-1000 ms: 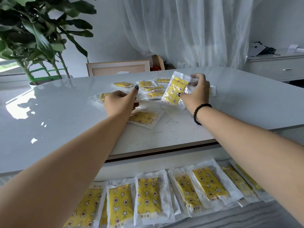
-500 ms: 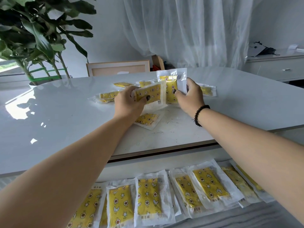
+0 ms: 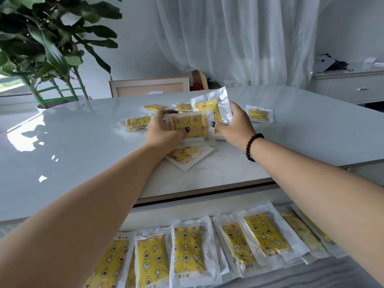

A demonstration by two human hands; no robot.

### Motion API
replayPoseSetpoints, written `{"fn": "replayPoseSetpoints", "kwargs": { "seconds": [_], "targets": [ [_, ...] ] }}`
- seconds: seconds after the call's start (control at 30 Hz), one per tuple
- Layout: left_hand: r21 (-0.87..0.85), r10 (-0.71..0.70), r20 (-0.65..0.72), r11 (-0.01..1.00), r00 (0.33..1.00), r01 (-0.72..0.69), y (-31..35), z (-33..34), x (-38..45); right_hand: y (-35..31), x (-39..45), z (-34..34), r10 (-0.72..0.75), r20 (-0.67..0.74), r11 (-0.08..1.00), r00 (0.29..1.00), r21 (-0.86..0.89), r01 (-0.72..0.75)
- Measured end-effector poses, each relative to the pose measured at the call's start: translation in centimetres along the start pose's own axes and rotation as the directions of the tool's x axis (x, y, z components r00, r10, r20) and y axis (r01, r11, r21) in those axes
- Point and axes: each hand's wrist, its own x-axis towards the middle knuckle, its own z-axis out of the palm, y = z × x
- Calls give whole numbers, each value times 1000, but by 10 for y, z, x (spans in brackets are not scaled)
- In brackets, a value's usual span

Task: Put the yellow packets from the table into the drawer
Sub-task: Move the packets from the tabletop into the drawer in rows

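Both hands are over the middle of the white table (image 3: 72,146). My left hand (image 3: 164,132) pinches a yellow packet (image 3: 192,125) held flat and facing me. My right hand (image 3: 235,126) grips a second yellow packet (image 3: 212,104) standing upright behind the first, and its thumb touches the front packet's right edge. One packet (image 3: 187,155) lies on the table just below my hands. Others lie to the left (image 3: 138,122), behind (image 3: 155,107) and to the right (image 3: 258,115). Below the table edge, the open drawer (image 3: 324,277) holds several yellow packets (image 3: 191,250) in a row.
A large potted plant (image 3: 47,48) stands at the far left behind the table. A wooden chair back (image 3: 149,87) is across the table. White curtains hang behind, and a sideboard (image 3: 349,86) stands at the right.
My left hand has picked up a packet and brought it in front of the one in my right hand. The two packets now overlap and both hands have drawn closer together.
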Motion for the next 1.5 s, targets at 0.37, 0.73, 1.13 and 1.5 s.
{"fn": "replayPoseSetpoints", "kwargs": {
  "seconds": [0.37, 0.73, 1.13, 1.5],
  "targets": [
    [-50, -65, -253, 997, 965, 54, -4, -3, 9, -8, -6, -8, -143, -311, 967, 940, 161, 200],
    [-442, -95, -117, 896, 989, 33, -4, -6, 10, -6, -4, -1, 9, -108, 993, 994, 115, 4],
    [-384, 87, 172, 923, 981, -14, -2, -2, 3, -10, -8, 3, 127, 191, 855, 973, 477, -205],
    [-443, -38, 87, 894, 996, 73, -3, -4, 5, -13, -10, 5, 69, 122, 959, 990, 266, -100]
  ]
}}
